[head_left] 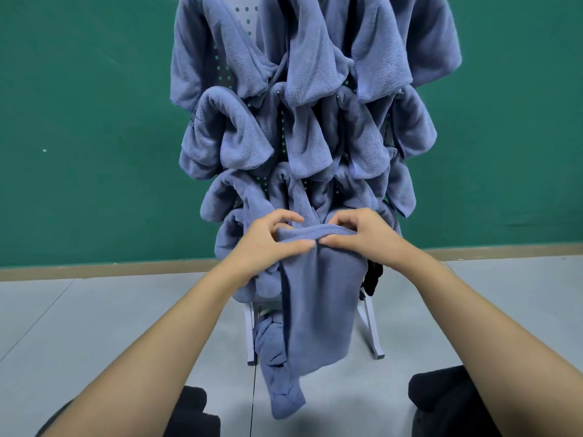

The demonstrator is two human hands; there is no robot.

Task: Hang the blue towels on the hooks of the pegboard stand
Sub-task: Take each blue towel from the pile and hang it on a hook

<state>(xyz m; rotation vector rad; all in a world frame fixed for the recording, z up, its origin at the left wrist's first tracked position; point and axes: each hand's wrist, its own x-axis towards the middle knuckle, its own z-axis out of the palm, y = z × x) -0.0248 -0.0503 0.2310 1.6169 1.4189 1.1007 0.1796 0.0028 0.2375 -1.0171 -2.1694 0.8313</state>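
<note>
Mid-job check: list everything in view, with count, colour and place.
Hung blue terry towels: many, overlapping, exact count unclear; blue; covering the stand.
Held blue terry towel: one; blue; draped before the stand's lower part.
Twisted blue towel: one; blue; dangling low, left of the held one.
White perforated pegboard stand: one; white; centre, before the wall.
Small black item: one; black; stand's right edge, unidentifiable.
Green wall: one; green; behind.
Grey tiled floor: one; grey; below.
Dark-clothed knees: two; black; bottom edge.
Left hand: one; fingers pinch the held towel's top edge.
Right hand: one; pinches the same edge, beside the left.
</note>
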